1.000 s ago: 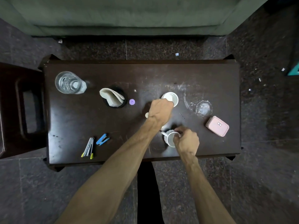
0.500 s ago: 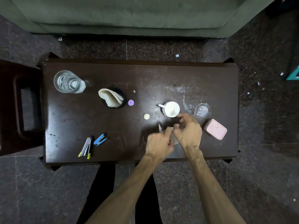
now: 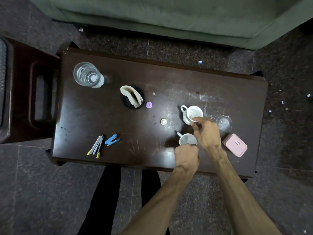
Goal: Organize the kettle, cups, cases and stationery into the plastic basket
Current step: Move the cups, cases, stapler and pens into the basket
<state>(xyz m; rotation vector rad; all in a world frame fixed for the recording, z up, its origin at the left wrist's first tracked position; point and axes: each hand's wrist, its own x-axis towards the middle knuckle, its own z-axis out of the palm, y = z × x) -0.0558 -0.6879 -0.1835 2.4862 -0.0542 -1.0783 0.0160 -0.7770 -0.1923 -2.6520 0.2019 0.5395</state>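
Observation:
Two white cups stand on the dark wooden table point(image 3: 118, 126). My right hand point(image 3: 205, 133) grips the rim of the far cup point(image 3: 192, 113), which is tilted with its handle to the left. My left hand point(image 3: 186, 156) holds the near cup point(image 3: 187, 139) at its near side. A pink case point(image 3: 234, 147) lies to the right of my hands. A silver stapler with yellow tips point(image 3: 95, 147) and a blue stapler point(image 3: 111, 139) lie at the front left. No basket or kettle is in view.
A clear glass point(image 3: 88, 77) stands at the back left. A black round holder with a cloth point(image 3: 132, 97), a purple cap point(image 3: 149, 104), a small round coin-like piece point(image 3: 163, 121) and a clear glass lid point(image 3: 223, 123) lie mid-table. A dark stool point(image 3: 25, 92) stands left, a green sofa point(image 3: 169, 14) behind.
My left hand came back from the far cup to the near cup. My right hand left the near cup and reached forward to grip the far cup's rim, tilting it.

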